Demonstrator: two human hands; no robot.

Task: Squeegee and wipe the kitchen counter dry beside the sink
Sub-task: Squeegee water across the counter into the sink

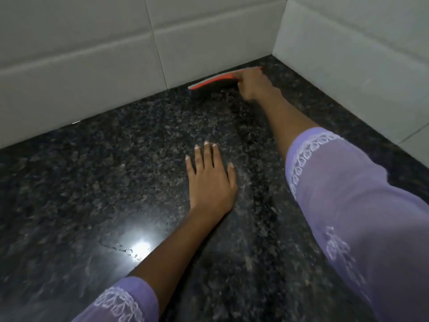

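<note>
A dark speckled granite counter (116, 182) fills the view. My right hand (254, 86) is stretched to the far corner and is closed on an orange squeegee (213, 81), whose blade lies along the foot of the back wall. My left hand (210, 180) rests flat on the counter in the middle, fingers spread, holding nothing. Both arms wear lilac sleeves with white trim. Thin streaks of water show near the bright light reflection (137, 249) at the front left.
White tiled walls (92, 66) close off the counter at the back and on the right (359, 66), meeting in a corner beyond the squeegee. The sink is out of view.
</note>
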